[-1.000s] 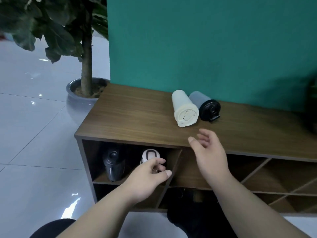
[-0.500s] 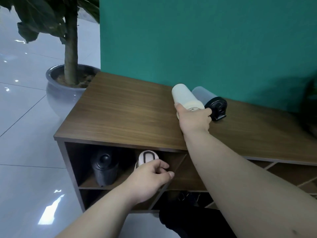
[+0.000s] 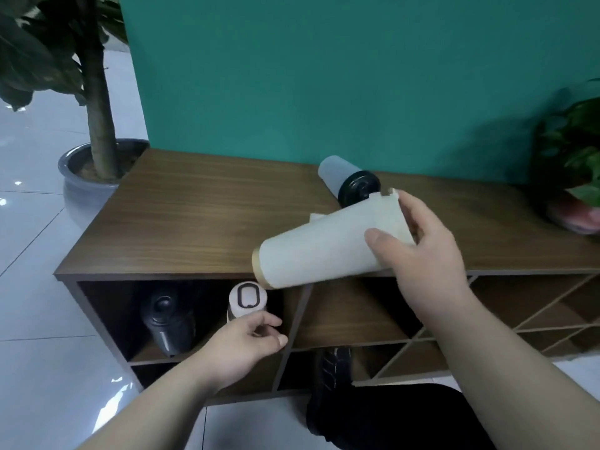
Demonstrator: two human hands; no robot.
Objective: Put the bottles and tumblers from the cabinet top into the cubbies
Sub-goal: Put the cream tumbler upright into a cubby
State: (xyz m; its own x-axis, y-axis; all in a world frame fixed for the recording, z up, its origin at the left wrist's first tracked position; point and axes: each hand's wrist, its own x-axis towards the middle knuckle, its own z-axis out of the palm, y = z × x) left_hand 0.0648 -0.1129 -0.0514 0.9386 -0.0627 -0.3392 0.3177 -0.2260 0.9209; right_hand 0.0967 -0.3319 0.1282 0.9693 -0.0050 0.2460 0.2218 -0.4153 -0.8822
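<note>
- A black bottle [image 3: 167,323] already stands in the far-left cubby [image 3: 107,319] of the wooden cabinet.
- My left hand [image 3: 242,344] is closed around the lower body of a white tumbler [image 3: 247,298] in the same cubby, beside the black bottle.
- My right hand [image 3: 418,251] is clamped on the lid end of the cream tumbler [image 3: 321,251], held tilted above the counter [image 3: 194,222] edge, base leading; I should keep it base-first and angle it into the open cubby below.
- One grey bottle with a black cap [image 3: 349,180] lies on the counter, awaiting its turn.
</note>
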